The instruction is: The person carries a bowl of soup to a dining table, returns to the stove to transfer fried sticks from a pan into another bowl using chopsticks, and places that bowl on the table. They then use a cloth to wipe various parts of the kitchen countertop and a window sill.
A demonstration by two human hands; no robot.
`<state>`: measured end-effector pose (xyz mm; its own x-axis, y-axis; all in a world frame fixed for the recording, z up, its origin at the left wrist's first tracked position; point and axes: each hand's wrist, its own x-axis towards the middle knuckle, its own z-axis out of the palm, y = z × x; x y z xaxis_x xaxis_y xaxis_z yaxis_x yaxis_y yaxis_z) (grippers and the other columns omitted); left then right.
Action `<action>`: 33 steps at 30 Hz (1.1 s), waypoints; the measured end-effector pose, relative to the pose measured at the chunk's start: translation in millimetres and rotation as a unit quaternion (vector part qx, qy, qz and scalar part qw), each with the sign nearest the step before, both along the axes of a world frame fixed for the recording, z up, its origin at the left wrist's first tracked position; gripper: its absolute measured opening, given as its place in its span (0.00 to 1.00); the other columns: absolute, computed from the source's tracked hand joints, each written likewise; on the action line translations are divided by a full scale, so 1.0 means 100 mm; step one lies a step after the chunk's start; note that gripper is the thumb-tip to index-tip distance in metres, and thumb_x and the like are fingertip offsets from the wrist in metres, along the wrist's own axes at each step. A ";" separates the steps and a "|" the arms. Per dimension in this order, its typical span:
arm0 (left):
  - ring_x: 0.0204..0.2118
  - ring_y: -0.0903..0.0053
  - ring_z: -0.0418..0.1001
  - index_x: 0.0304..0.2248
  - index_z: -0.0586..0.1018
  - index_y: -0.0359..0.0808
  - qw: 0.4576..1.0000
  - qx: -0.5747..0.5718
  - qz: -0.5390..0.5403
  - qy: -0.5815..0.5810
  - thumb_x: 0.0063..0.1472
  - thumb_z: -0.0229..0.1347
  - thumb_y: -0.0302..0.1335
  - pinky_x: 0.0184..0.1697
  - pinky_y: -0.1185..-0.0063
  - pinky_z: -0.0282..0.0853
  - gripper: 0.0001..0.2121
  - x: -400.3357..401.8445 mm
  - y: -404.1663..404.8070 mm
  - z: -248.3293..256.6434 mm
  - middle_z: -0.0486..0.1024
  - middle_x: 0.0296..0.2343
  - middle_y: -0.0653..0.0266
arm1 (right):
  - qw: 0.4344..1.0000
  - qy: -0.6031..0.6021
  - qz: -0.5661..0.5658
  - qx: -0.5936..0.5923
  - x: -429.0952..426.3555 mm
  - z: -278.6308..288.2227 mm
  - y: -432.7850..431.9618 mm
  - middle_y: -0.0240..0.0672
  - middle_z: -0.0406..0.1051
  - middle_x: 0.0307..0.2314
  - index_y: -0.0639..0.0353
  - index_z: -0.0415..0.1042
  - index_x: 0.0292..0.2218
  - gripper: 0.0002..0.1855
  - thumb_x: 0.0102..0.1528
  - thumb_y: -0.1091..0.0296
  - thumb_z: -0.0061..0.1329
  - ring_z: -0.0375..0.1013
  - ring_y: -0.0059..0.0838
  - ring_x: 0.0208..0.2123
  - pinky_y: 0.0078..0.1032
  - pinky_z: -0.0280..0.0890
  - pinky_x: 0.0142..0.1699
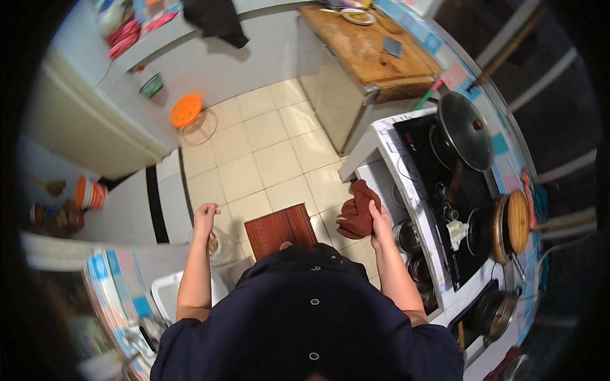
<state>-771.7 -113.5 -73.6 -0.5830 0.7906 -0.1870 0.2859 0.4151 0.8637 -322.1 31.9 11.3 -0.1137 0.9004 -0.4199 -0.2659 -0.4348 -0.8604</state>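
Observation:
A crumpled reddish-brown cloth point(357, 215) hangs from my right hand point(380, 220), pinched between thumb and fingers. This hand is over the floor, just left of the white stove counter point(398, 159). Out to the other side, my left hand point(205, 220) has its fingers curled in and shows nothing in them. Below it stands a clear container point(214, 245), partly hidden by my forearm. A red striped mat point(281, 228) lies on the tiles in front of me, between the two hands.
On the black cooktop point(424, 143) rest a glass-lidded pan point(464, 131) and a pot with a wooden lid point(515, 221). Beyond it, a wooden worktop point(348, 52) carries a cleaver point(391, 47) and a plate point(358, 17). An orange stool point(186, 110) stands near the left wall.

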 end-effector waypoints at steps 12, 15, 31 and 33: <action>0.52 0.73 0.54 0.55 0.43 0.48 0.779 -0.081 -0.494 -0.378 0.59 0.43 0.31 0.48 0.71 0.59 0.28 1.89 1.91 1.11 0.49 0.52 0.63 | 0.992 0.092 -0.074 0.044 -0.05 0.51 0.24 0.33 0.64 0.40 0.62 0.58 0.46 0.21 0.52 0.66 0.44 0.65 0.24 0.40 0.22 0.58 0.47; 0.50 0.73 0.56 0.55 0.41 0.48 0.751 -0.074 -0.484 -0.443 0.60 0.42 0.31 0.47 0.73 0.60 0.28 2.49 2.31 1.14 0.52 0.49 0.63 | 0.994 0.106 -0.005 0.028 -0.20 0.67 0.57 0.34 0.63 0.41 0.62 0.56 0.48 0.23 0.52 0.68 0.44 0.62 0.25 0.42 0.22 0.56 0.48; 0.45 0.71 0.61 0.47 0.62 0.34 0.795 0.171 -0.554 -0.178 0.54 0.49 0.27 0.48 0.79 0.56 0.20 3.32 4.85 1.05 0.63 0.42 0.58 | 0.867 -0.483 -0.052 0.110 0.54 0.76 1.54 0.42 0.65 0.40 0.61 0.63 0.43 0.19 0.50 0.66 0.44 0.64 0.38 0.43 0.26 0.58 0.46; 0.48 0.59 0.57 0.46 0.63 0.36 0.679 0.248 -0.690 0.032 0.47 0.53 0.28 0.50 0.71 0.55 0.24 3.73 4.97 1.17 0.59 0.44 0.53 | 0.852 -0.513 -0.060 0.084 0.58 0.61 1.61 0.42 0.64 0.40 0.61 0.64 0.42 0.18 0.49 0.66 0.44 0.64 0.39 0.42 0.27 0.59 0.45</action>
